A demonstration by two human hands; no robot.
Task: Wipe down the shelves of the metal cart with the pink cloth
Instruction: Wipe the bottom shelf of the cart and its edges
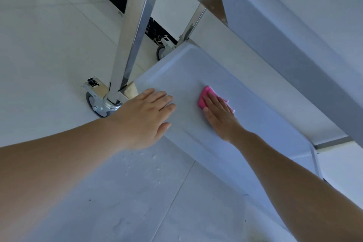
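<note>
The metal cart's bottom shelf (pixel 188 68) is a smooth grey tray low above the floor. My right hand (pixel 221 116) lies flat on the folded pink cloth (pixel 205 96), pressing it onto the middle of that shelf; the cloth shows beyond my fingertips and at the hand's right side. My left hand (pixel 145 116) rests palm down on the shelf's near left edge, fingers together, holding nothing. A higher shelf (pixel 284 49) overhangs on the right and hides the far part of the bottom shelf.
A shiny metal upright (pixel 135 29) rises at the shelf's left corner above a braked caster wheel (pixel 98 102). A second caster (pixel 163 50) sits at the far corner. The pale tiled floor (pixel 49 55) surrounds the cart, with water drops near my left wrist.
</note>
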